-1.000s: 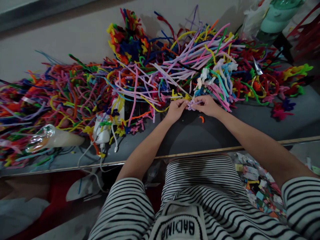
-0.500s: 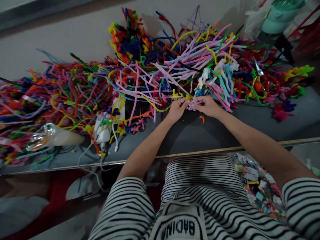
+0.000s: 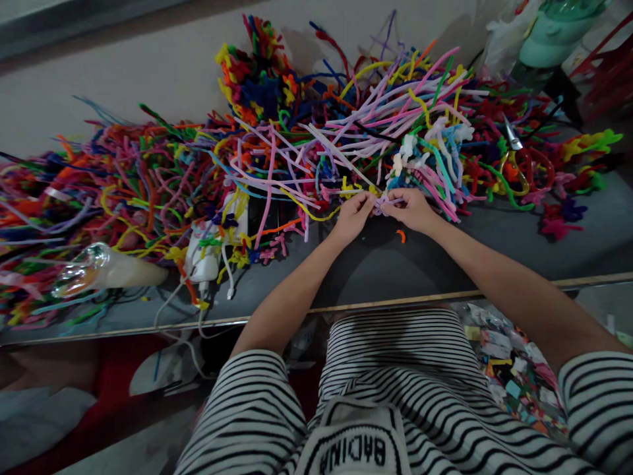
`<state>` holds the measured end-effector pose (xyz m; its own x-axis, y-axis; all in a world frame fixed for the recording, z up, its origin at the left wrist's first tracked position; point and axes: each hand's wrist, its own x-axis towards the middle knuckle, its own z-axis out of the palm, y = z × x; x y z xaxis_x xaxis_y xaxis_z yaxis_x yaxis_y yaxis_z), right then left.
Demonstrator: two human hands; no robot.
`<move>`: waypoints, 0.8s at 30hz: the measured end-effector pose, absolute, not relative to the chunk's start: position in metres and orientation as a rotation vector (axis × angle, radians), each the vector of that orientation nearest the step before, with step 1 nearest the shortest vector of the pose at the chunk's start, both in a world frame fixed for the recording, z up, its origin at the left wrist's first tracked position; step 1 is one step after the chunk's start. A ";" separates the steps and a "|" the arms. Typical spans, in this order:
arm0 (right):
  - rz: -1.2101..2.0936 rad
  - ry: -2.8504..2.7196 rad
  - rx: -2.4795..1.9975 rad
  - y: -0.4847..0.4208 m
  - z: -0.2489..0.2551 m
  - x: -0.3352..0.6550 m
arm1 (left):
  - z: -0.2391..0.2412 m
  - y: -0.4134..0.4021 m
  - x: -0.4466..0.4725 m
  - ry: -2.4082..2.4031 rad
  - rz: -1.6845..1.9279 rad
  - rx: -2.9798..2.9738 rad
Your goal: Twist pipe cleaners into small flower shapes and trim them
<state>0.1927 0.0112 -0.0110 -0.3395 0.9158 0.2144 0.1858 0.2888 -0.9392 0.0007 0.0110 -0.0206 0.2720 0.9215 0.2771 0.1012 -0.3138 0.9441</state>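
Observation:
Between my two hands is a light purple pipe cleaner [image 3: 381, 205], bent into small loops. My left hand [image 3: 357, 212] pinches its left side with closed fingers. On the other side my right hand [image 3: 409, 210] grips it between thumb and fingers. Both hands are just above the dark table, at the near edge of the pile. Yellow pipe cleaner pieces [image 3: 350, 187] lie right behind my left hand. A small orange scrap [image 3: 401, 236] rests on the table below my right hand. The fingertips partly hide the purple loops.
A big heap of coloured pipe cleaners [image 3: 163, 165] runs along the wall. Scissors [image 3: 514, 148] lie on it at the right, near a mint green container [image 3: 551, 39]. At the left are a plastic-wrapped bottle [image 3: 133, 270] and a white charger [image 3: 202, 260] with cables.
My hands stay almost in place, with only a slight shift of the fingers on the purple pipe cleaner. Its loops sit at a slightly different angle.

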 end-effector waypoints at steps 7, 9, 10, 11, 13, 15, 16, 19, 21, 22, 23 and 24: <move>1.144 -1.739 -0.966 0.004 -0.008 0.191 | -0.018 0.008 0.004 1.032 1.206 1.559; 1.200 -1.765 -0.921 0.004 -0.008 0.192 | -0.020 0.011 0.003 1.059 1.238 1.511; 1.218 -1.770 -0.905 0.004 -0.009 0.192 | -0.021 0.012 0.003 1.076 1.262 1.477; 1.224 -1.765 -0.897 0.004 -0.009 0.192 | -0.022 0.013 0.002 1.089 1.282 1.445; 1.196 -1.744 -0.920 0.005 -0.010 0.193 | -0.022 0.015 0.001 1.098 1.294 1.402; 1.144 -1.716 -0.962 0.007 -0.010 0.193 | -0.020 0.013 0.001 1.074 1.240 1.418; 1.129 -1.699 -0.972 0.007 -0.010 0.193 | -0.019 0.012 0.001 1.051 1.206 1.437; 1.187 -1.632 -0.949 0.006 -0.005 0.193 | -0.013 0.008 0.003 0.976 1.166 1.437; 1.239 -1.589 -0.924 0.004 -0.001 0.194 | -0.011 0.006 0.004 0.945 1.172 1.358; 1.245 -1.577 -0.919 0.002 0.001 0.194 | -0.010 0.006 0.004 0.930 1.165 1.312; 1.242 -1.570 -0.915 0.002 0.002 0.195 | -0.010 0.006 0.004 0.913 1.155 1.266; 1.239 -1.569 -0.909 0.001 0.003 0.196 | -0.009 0.006 0.004 0.894 1.146 1.224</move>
